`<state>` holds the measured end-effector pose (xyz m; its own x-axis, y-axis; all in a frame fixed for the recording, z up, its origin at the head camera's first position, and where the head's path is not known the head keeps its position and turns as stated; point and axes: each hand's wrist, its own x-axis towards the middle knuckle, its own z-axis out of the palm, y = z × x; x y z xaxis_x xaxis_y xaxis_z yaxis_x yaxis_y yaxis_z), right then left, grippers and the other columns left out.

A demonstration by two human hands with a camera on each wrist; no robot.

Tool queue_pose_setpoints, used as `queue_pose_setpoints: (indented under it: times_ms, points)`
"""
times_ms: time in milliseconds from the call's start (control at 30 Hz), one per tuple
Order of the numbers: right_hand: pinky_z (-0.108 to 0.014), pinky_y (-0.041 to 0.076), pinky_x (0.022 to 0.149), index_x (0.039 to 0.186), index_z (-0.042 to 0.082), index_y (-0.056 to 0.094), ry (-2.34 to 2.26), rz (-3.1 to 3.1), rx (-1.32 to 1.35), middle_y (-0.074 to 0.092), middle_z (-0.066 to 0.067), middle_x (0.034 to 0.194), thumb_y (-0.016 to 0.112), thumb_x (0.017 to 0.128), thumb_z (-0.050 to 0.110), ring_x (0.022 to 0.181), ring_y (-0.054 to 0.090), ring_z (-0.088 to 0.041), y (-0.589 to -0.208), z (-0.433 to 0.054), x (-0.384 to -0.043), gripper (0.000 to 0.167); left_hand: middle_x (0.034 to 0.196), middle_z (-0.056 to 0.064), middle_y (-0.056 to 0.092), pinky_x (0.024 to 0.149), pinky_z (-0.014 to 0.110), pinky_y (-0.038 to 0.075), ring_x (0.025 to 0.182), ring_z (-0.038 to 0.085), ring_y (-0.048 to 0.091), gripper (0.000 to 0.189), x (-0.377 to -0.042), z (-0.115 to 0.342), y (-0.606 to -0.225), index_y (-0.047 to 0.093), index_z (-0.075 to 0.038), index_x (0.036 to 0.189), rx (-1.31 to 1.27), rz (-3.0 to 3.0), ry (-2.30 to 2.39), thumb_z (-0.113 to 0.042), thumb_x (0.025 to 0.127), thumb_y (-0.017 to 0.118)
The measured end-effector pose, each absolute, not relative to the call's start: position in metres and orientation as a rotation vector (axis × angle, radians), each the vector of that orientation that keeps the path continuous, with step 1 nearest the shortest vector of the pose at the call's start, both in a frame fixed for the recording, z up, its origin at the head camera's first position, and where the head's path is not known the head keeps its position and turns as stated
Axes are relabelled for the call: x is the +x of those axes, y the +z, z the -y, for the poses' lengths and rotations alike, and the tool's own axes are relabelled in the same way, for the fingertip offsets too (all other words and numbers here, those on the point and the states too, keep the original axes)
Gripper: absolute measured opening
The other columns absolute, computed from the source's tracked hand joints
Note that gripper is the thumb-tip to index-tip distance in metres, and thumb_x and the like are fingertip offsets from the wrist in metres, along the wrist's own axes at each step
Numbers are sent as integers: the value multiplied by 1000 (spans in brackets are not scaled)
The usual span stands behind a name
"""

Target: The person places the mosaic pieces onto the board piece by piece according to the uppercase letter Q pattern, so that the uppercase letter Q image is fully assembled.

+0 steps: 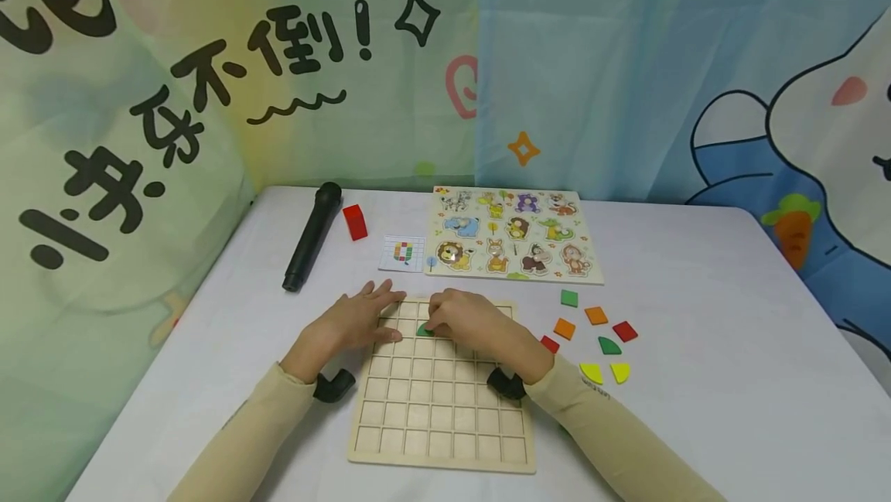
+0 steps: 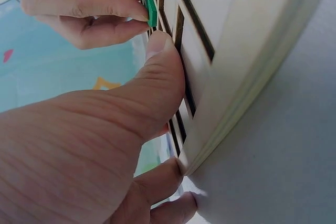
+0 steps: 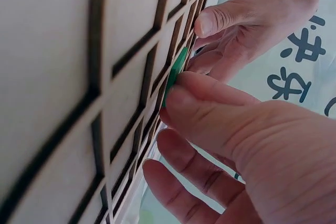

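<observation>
A wooden grid board (image 1: 411, 414) lies flat on the table. My left hand (image 1: 356, 322) rests at its upper left edge, fingers spread and fairly straight, with the thumb (image 2: 163, 72) on the grid. Near the board's upper part, my right hand (image 1: 476, 324) pinches a green quarter-circle tile (image 1: 423, 329) between thumb and index finger. The tile (image 3: 175, 75) is tilted against the grid lines in the right wrist view; whether it sits in a square is hard to tell. The right hand's other fingers (image 3: 176, 153) are loosely bent beside the board.
Right of the board lie loose tiles: a green square (image 1: 569, 298), orange squares (image 1: 596, 315), red squares (image 1: 625, 331), a green quarter circle (image 1: 609, 346) and yellow ones (image 1: 619, 372). Behind are a pattern card (image 1: 384, 264), an animal puzzle (image 1: 511, 231), a red block (image 1: 355, 222) and a black cylinder (image 1: 313, 237).
</observation>
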<state>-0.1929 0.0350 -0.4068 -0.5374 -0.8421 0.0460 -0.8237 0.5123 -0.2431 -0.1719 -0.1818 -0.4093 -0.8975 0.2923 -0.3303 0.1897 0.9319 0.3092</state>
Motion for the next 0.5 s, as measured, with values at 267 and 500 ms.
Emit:
queue_pose_setpoints:
  times_ms: [267, 500]
  points:
    - [-21, 51, 67, 104, 18, 79, -189, -2662, -1518, 64, 0, 101, 67, 90, 12, 93, 62, -16, -405, -38, -189, 19, 160, 15, 26, 111, 68, 22, 147, 40, 20, 74, -172, 181, -409, 39, -17, 151, 352, -2706, 381, -41, 87, 70]
    - [-25, 53, 70, 104, 18, 79, -144, -2668, -1516, 63, -1, 106, 63, 93, 14, 94, 62, -16, -404, -38, -185, 19, 160, 15, 25, 111, 68, 21, 148, 40, 19, 75, -171, 182, -409, 37, -16, 151, 352, -2703, 394, -40, 88, 69]
